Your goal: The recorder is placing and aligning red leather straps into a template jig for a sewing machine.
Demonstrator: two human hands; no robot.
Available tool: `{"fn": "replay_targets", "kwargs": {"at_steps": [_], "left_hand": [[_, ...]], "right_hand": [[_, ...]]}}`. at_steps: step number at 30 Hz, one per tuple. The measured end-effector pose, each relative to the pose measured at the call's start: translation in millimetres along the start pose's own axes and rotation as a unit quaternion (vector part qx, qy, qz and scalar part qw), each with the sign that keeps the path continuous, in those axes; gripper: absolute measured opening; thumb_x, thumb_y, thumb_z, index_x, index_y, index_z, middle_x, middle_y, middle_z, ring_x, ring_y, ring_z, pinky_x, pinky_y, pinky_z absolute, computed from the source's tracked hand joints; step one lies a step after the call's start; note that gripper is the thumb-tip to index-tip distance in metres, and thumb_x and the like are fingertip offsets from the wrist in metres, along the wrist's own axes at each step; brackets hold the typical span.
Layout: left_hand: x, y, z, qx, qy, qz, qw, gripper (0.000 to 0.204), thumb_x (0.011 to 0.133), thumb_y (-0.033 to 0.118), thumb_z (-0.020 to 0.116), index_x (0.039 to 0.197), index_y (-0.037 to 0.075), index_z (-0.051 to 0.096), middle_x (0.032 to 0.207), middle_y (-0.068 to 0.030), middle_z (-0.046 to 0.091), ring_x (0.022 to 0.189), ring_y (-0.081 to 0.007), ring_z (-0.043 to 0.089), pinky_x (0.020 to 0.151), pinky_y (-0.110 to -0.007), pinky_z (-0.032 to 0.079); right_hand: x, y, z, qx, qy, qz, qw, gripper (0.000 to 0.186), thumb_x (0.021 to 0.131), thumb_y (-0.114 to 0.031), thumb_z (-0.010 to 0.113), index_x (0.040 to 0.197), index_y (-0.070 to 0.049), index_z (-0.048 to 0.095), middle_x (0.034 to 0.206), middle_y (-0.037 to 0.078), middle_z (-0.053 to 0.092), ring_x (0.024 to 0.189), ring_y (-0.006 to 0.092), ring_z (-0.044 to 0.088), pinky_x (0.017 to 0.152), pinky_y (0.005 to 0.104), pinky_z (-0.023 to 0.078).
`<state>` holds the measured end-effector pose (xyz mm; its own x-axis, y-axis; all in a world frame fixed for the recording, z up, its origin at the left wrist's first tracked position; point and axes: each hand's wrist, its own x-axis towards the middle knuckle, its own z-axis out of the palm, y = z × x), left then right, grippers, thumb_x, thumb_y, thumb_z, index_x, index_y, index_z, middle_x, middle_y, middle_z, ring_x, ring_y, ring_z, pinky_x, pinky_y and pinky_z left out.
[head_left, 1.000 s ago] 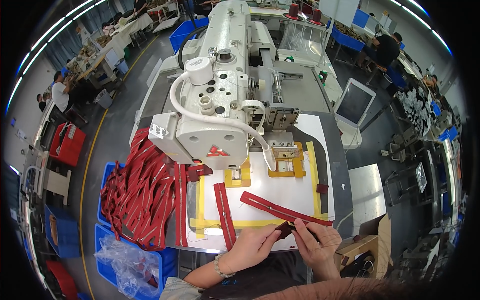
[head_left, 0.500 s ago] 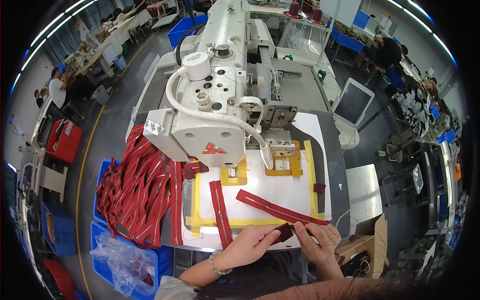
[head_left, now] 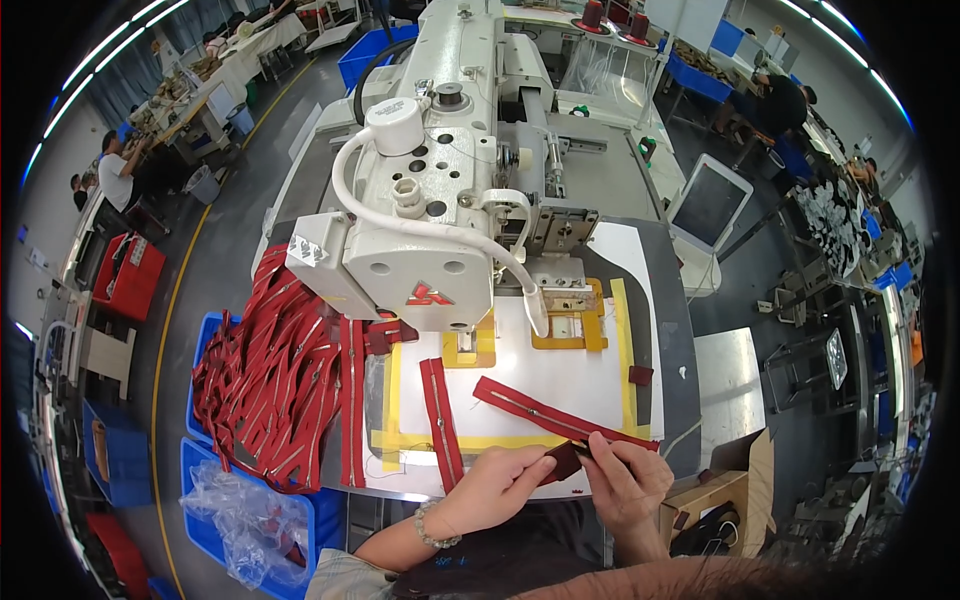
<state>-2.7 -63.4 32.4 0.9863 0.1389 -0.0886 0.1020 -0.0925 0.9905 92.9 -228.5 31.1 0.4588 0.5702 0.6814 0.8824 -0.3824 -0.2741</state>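
Note:
My left hand (head_left: 497, 487), with a beaded bracelet at the wrist, pinches a small dark red fabric piece (head_left: 563, 462) near the table's front edge. The fingers of my right hand (head_left: 625, 482) are closed at the other end of that piece, around something small and dark with a brassy glint that I cannot make out. Just beyond my hands, a red zipper strip (head_left: 540, 411) slants across the white work plate (head_left: 480, 400). Another red zipper strip (head_left: 441, 425) lies farther left, its lower end close to my left hand.
A large white sewing machine (head_left: 420, 270) stands over the plate, with yellow clamp frames (head_left: 568, 328) beneath it. Red zippers (head_left: 275, 380) are heaped at the left above blue bins (head_left: 195, 535). At the lower right is a cardboard box (head_left: 735, 500); a screen (head_left: 708, 205) stands behind it.
My right hand has turned slightly and its fingers have risen a little at the fabric piece. My left hand keeps its pinch, almost in place. The zipper strips lie as before.

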Motion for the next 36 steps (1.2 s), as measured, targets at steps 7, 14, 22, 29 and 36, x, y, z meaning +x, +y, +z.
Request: {"fn": "replay_targets", "kwargs": {"at_steps": [7, 14, 22, 29, 36], "left_hand": [[-5.2, -2.2, 1.8, 0.016, 0.037, 0.005, 0.999, 0.02, 0.096, 0.012, 0.051, 0.085, -0.003, 0.057, 0.066, -0.0176, 0.058, 0.056, -0.0304, 0.056, 0.054, -0.034, 0.043], [-5.3, -4.7, 0.8, 0.051, 0.046, 0.015, 0.998, 0.016, 0.095, 0.013, 0.052, 0.086, 0.001, 0.058, 0.064, -0.0162, 0.059, 0.056, -0.0341, 0.059, 0.05, -0.036, 0.043], [-5.7, -9.9, 3.5, 0.097, 0.073, 0.064, 0.991, 0.01, 0.093, 0.011, 0.055, 0.092, 0.003, 0.06, 0.064, -0.0142, 0.06, 0.058, -0.0326, 0.06, 0.051, -0.037, 0.045], [-4.1, -3.8, 3.4, 0.113, 0.053, 0.084, 0.989, 0.009, 0.092, 0.009, 0.055, 0.095, 0.004, 0.061, 0.068, -0.0128, 0.062, 0.058, -0.0324, 0.06, 0.052, -0.037, 0.046], [-4.6, -11.2, 5.9, 0.006, 0.033, 0.046, 0.998, 0.012, 0.093, 0.009, 0.053, 0.096, 0.0, 0.06, 0.07, -0.0167, 0.062, 0.06, -0.0336, 0.059, 0.054, -0.035, 0.045]], "right_hand": [[5.1, -2.1, -7.3, 0.012, -0.038, -0.018, 0.999, 0.038, 0.065, -0.013, 0.08, 0.102, -0.009, 0.072, 0.075, -0.001, 0.058, 0.053, 0.0124, 0.049, 0.048, 0.026, 0.035], [8.2, -7.5, -11.2, 0.001, -0.066, -0.009, 0.998, 0.038, 0.066, -0.013, 0.08, 0.104, -0.011, 0.072, 0.076, -0.002, 0.058, 0.055, 0.0118, 0.051, 0.048, 0.0258, 0.035], [11.4, -8.3, -11.0, 0.002, -0.079, -0.008, 0.997, 0.038, 0.067, -0.014, 0.08, 0.104, -0.01, 0.072, 0.076, -0.001, 0.058, 0.055, 0.0114, 0.052, 0.048, 0.0254, 0.035], [9.0, -5.0, -11.5, -0.021, -0.084, -0.016, 0.996, 0.037, 0.067, -0.013, 0.079, 0.103, -0.011, 0.072, 0.076, -0.002, 0.057, 0.053, 0.0111, 0.05, 0.047, 0.0254, 0.034], [1.2, 2.9, -7.5, -0.019, -0.035, -0.067, 0.997, 0.034, 0.067, -0.012, 0.079, 0.1, -0.012, 0.073, 0.076, -0.003, 0.057, 0.051, 0.0091, 0.048, 0.047, 0.0239, 0.033]]}}
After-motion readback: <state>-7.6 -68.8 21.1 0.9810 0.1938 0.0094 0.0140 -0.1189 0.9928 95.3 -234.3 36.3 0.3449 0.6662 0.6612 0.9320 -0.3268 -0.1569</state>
